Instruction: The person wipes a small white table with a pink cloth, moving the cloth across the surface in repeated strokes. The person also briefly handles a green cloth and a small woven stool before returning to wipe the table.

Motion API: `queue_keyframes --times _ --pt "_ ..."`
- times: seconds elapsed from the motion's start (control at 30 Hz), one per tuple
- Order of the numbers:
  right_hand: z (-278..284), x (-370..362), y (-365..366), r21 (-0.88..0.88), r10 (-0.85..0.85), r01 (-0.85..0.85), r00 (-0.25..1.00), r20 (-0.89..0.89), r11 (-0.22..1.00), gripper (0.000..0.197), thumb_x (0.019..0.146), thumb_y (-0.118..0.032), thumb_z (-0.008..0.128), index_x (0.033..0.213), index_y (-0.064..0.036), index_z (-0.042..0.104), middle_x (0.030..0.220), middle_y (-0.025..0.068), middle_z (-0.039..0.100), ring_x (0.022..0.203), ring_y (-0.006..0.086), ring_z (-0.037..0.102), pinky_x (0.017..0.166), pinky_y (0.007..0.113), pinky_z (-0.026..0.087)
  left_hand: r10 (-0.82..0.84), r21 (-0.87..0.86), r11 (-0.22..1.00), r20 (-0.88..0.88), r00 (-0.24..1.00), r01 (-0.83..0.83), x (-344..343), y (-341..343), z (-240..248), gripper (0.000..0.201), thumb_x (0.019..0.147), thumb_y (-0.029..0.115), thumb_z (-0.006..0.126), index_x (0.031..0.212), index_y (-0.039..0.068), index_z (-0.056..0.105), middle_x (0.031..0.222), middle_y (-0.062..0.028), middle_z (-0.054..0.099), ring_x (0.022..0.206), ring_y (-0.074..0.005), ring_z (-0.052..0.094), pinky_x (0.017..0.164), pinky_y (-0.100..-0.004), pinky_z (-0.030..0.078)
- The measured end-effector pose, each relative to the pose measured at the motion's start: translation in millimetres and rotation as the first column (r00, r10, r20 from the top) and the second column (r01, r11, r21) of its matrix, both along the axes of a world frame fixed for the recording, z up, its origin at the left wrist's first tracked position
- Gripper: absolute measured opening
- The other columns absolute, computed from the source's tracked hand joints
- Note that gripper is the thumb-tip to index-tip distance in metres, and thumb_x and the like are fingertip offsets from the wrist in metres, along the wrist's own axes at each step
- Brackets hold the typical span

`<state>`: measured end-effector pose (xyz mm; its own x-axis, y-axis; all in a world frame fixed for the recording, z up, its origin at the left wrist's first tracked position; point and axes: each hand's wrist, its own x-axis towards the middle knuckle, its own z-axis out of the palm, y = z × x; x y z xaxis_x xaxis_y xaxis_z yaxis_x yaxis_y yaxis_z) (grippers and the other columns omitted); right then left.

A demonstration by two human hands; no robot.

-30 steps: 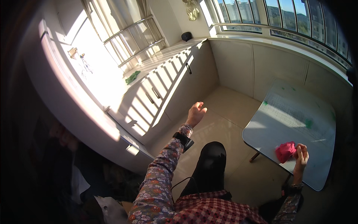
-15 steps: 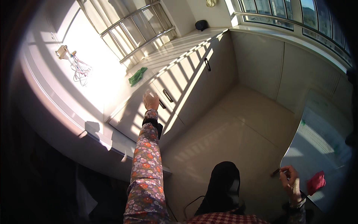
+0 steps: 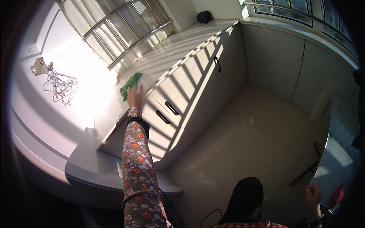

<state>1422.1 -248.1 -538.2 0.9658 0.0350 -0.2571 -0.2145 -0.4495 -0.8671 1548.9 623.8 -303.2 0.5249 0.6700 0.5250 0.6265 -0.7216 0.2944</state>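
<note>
My left hand (image 3: 135, 97) reaches out over the white cabinet top, its fingers apart at the near edge of a crumpled green cloth (image 3: 131, 84). The fingertips overlap the cloth in the picture; it lies on the counter and is not gripped. A black band (image 3: 135, 119) circles my left wrist above the flowered sleeve. On the far right, my right hand (image 3: 313, 195) hangs beside the edge of a glossy table (image 3: 334, 152), fingers curled in, nothing visible in them. Close to it on that table lies a crumpled dark pink cloth (image 3: 337, 196).
White cabinet doors with black handles (image 3: 163, 117) stand below the counter. A metal railing (image 3: 129, 41) runs before the curtain. Tangled hangers (image 3: 61, 85) hang from a wall hook at left. A small black object (image 3: 204, 17) sits in the far counter corner. My dark-clad knee (image 3: 245, 197) shows below.
My left hand has moved forward and left, from over the cabinet front up to the green cloth. My right hand has drawn in its fingers. The view has shifted.
</note>
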Motion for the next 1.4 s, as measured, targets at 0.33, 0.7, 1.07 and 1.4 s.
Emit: queue_keyframes --times 0.33,0.7,1.07,1.4 --pt "8 3 5 -0.097 -0.016 0.024 0.997 0.074 0.995 0.012 0.085 -0.009 0.063 0.093 -0.0012 0.062 0.071 0.0043 0.061 0.063 0.0089 0.057 0.057 0.025 0.045 0.139 -0.001 0.99 -0.1 0.985 -0.14 10 28 5 0.034 0.091 0.043 0.059 0.107 0.015 0.071 0.115 -0.0085 0.065 0.115 -0.0299 0.055 0.098 -0.0379 0.041" --pt "80 4 102 0.307 0.425 -0.375 0.898 -0.115 0.875 0.025 0.096 -0.02 0.058 0.11 0.0011 0.059 0.098 0.0088 0.068 0.083 0.0127 0.066 0.073 0.026 0.053 0.091 -0.448 -0.125 0.883 0.46 0.885 -74 -243 -89 0.016 0.085 0.009 0.07 0.098 0.008 0.061 0.091 -0.001 0.062 0.079 -0.0095 0.057 0.071 -0.0272 0.047" --pt "84 -31 142 0.611 0.323 -0.281 0.945 0.044 0.74 0.035 0.096 -0.036 0.057 0.107 -0.0028 0.061 0.092 0.0042 0.064 0.084 0.014 0.061 0.074 0.029 0.052 -0.162 -0.565 -0.65 0.757 0.633 0.509 -221 -553 -136 0.031 0.091 0.009 0.057 0.121 0.003 0.059 0.112 -0.0029 0.063 0.09 -0.0099 0.06 0.08 -0.0249 0.05" --pt "382 -34 -89 0.313 0.175 -0.412 0.8 0.574 0.856 0.031 0.097 -0.028 0.056 0.105 -0.0003 0.067 0.089 0.0039 0.069 0.072 0.0107 0.063 0.067 0.026 0.052 -0.269 -0.703 -0.599 0.628 0.731 0.384 -274 -577 -193 0.024 0.089 0.014 0.064 0.112 0.007 0.06 0.098 -0.0022 0.065 0.078 -0.0089 0.059 0.07 -0.0252 0.048"
